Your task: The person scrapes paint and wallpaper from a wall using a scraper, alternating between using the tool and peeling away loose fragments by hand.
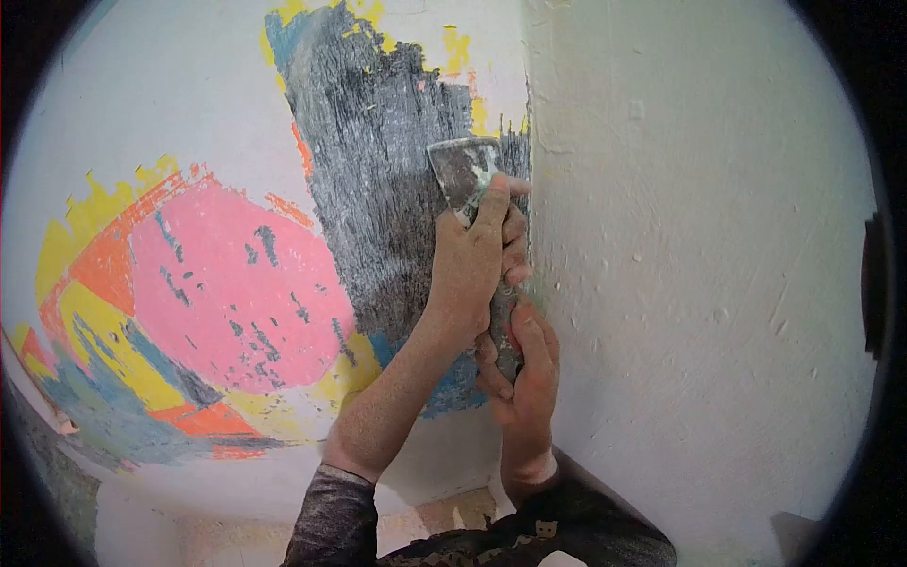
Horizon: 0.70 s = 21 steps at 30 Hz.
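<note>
A scraper with a broad, paint-smeared metal blade lies against the painted wall, its blade edge pointing up. My left hand is closed around it just below the blade, the thumb laid along the blade's right side. Lower down, my right hand wraps the end of the grey handle. Around the blade the wall shows a dark grey, streaky patch with ragged yellow and orange edges. Pale dust coats both hands and the left forearm.
Close on the right, a bumpy whitish wall meets the painted one in a corner. To the left is a pink painted round shape with grey chips, bordered by yellow, orange and blue. A dark object shows at the far right edge.
</note>
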Tool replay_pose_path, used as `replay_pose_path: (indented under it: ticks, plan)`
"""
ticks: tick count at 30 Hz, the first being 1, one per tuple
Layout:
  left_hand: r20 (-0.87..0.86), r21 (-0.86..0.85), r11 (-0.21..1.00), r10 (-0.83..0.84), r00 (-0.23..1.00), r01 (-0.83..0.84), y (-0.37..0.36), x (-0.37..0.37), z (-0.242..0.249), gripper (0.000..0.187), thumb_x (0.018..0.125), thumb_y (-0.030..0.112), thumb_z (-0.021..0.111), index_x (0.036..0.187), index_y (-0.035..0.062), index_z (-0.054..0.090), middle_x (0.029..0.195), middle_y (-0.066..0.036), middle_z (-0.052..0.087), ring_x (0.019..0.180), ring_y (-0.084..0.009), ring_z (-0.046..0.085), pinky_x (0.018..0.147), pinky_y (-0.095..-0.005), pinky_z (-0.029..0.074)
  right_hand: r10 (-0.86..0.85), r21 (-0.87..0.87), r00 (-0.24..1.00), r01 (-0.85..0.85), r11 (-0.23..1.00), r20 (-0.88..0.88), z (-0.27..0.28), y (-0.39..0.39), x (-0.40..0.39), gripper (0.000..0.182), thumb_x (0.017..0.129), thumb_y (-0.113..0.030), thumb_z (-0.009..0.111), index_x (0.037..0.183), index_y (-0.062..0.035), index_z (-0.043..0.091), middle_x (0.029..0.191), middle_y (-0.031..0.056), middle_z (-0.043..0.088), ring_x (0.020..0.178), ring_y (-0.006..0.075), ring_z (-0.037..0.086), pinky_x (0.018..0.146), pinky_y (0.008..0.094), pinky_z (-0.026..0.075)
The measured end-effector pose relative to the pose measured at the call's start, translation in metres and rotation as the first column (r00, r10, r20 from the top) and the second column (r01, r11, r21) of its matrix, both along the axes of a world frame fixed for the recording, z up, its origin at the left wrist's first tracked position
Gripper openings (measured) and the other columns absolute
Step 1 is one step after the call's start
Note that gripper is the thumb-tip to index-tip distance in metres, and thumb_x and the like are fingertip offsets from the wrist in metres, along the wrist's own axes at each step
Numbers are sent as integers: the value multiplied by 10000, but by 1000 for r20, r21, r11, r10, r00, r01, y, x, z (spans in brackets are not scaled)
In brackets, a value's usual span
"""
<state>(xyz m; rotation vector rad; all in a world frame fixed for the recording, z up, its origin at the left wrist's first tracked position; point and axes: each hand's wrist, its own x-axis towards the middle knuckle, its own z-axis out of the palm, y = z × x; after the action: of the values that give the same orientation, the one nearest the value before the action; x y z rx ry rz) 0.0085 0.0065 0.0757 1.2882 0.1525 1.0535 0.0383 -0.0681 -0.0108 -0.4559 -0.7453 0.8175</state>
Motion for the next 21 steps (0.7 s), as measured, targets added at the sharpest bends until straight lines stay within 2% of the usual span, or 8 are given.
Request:
replay_pose_path:
  ticks: [4,7,9,12,13,15,21]
  plan:
    - [-22,-15,999,33,999,-34,-2,-4,-13,325,963,289,476,1052,-19,531,629,35,388,461,-40,353,381,-210,318,5,36,999,-7,999,39,-15,2,-2,299,974,-273,386,1068,-23,518,654,21,531,358,15,305,314,166,265]
    - [4,-79,997,24,1000,-23,-5,-4,-13,333,961,288,480,1060,-26,529,627,36,383,470,-41,355,387,-212,321,-92,-42,987,98,994,128,-13,-1,0,296,972,-274,387,1047,-19,517,647,25,531,352,19,299,314,169,266]
    - [3,-4,1000,16,1000,-16,-1,-2,-4,341,957,291,490,1066,-29,527,633,35,387,478,-41,358,393,-213,321,75,37,997,-76,996,37,-6,-2,4,347,966,-284,423,1157,-11,522,693,-1,533,431,22,383,351,175,273]
    - [2,-20,999,40,999,-40,-3,-5,-13,335,957,283,490,1069,-30,528,639,33,386,484,-40,355,399,-208,321,63,18,997,-64,998,48,-14,-2,3,359,960,-295,427,1152,-8,528,706,0,538,437,24,398,356,176,285]
    - [-3,-15,999,40,999,-40,-3,-5,-12,335,957,283,490,1069,-30,528,639,33,386,484,-40,355,399,-208,321,64,24,997,-65,998,44,-14,-2,1,359,960,-295,427,1152,-8,528,706,0,538,437,24,398,356,176,285]
    - [-1,-50,997,52,999,-52,-6,-4,-10,326,960,275,484,1071,-29,529,645,33,382,490,-39,352,401,-208,322,-25,-47,999,27,999,38,-11,-1,-1,301,969,-274,390,1044,-11,517,650,31,542,344,26,304,312,175,266]
    - [-11,-7,998,57,998,-57,-3,-5,-11,321,960,269,483,1069,-29,529,647,32,380,487,-39,346,403,-207,321,25,7,999,-25,1000,28,-10,1,1,305,962,-270,410,1078,-9,516,644,32,545,340,31,316,305,178,277]
